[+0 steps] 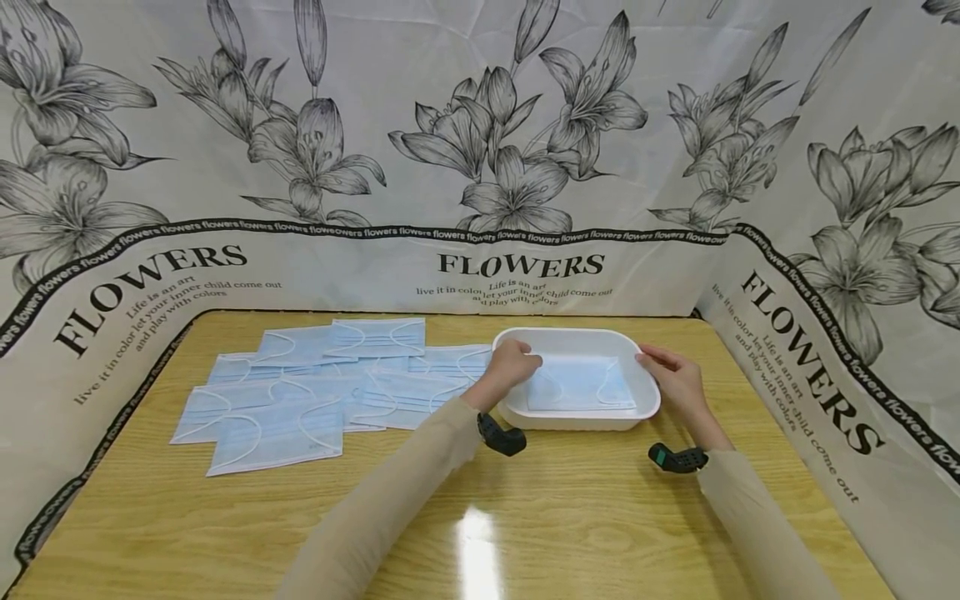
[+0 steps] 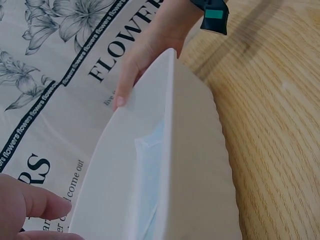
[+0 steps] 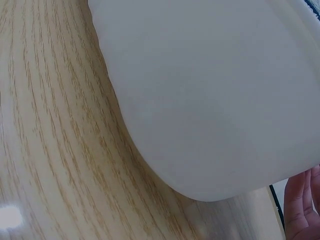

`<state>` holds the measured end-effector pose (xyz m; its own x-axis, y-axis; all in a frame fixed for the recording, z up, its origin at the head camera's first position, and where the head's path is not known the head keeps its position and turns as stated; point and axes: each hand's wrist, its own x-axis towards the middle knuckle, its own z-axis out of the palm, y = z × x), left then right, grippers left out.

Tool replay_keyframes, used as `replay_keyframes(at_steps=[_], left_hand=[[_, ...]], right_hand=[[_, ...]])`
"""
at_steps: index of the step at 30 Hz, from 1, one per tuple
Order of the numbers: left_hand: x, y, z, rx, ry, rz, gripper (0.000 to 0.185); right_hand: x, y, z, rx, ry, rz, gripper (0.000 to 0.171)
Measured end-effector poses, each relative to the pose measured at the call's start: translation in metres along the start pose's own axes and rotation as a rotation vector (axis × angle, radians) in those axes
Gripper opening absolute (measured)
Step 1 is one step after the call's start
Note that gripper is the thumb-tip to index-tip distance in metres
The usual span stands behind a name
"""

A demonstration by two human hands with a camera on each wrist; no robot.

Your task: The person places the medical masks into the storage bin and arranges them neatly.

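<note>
A white plastic tray (image 1: 577, 419) stands on the wooden table (image 1: 525, 517), with light blue face masks (image 1: 581, 385) lying flat inside it. My left hand (image 1: 519, 362) is at the tray's left rim, fingers loosely curled over the edge and holding nothing. In the left wrist view those fingers (image 2: 35, 205) hover beside the tray rim (image 2: 170, 125). My right hand (image 1: 663, 367) rests with straight fingers on the right rim; this right hand (image 2: 145, 60) also shows behind the far edge. The right wrist view has the tray's outer wall (image 3: 210, 90) and my palm (image 3: 302, 205) beside it.
Several more blue masks (image 1: 300, 400) lie spread and overlapping on the table to the left of the tray. A flower-printed sheet (image 1: 517, 267) walls in the table at the back and both sides. Bare wood lies in front of the tray.
</note>
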<state>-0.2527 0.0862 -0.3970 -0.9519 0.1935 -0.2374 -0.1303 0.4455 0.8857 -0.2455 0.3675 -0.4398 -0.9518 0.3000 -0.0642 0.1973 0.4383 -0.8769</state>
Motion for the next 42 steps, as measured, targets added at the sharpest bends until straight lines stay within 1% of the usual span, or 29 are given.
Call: replay_keyframes(at_steps=[3,8,18,23,31,37,42], left_hand=[[-0.001,-0.001,-0.003,-0.018,-0.025,0.005,0.044],[-0.003,-0.003,-0.01,-0.107,-0.064,0.016,0.044],[-0.007,-0.005,-0.023,-0.193,-0.023,0.015,0.038],[-0.011,-0.01,-0.029,-0.233,-0.014,0.04,0.036],[-0.019,-0.015,-0.041,-0.25,-0.017,0.069,0.036],[-0.024,-0.021,-0.051,-0.273,-0.006,0.067,0.034],[-0.031,-0.025,-0.06,-0.273,0.011,0.076,0.033]], right_hand=[[-0.001,-0.001,0.0,0.018,-0.002,0.005,0.058],[-0.001,0.0,0.0,0.052,-0.001,0.0,0.059],[-0.002,-0.001,0.0,0.024,0.004,-0.008,0.06],[0.001,0.001,0.001,0.011,0.016,-0.003,0.06],[0.005,0.003,0.001,0.011,0.032,0.011,0.06],[0.003,0.001,0.001,0.021,0.027,0.004,0.06],[0.002,0.002,0.002,0.011,0.027,0.009,0.059]])
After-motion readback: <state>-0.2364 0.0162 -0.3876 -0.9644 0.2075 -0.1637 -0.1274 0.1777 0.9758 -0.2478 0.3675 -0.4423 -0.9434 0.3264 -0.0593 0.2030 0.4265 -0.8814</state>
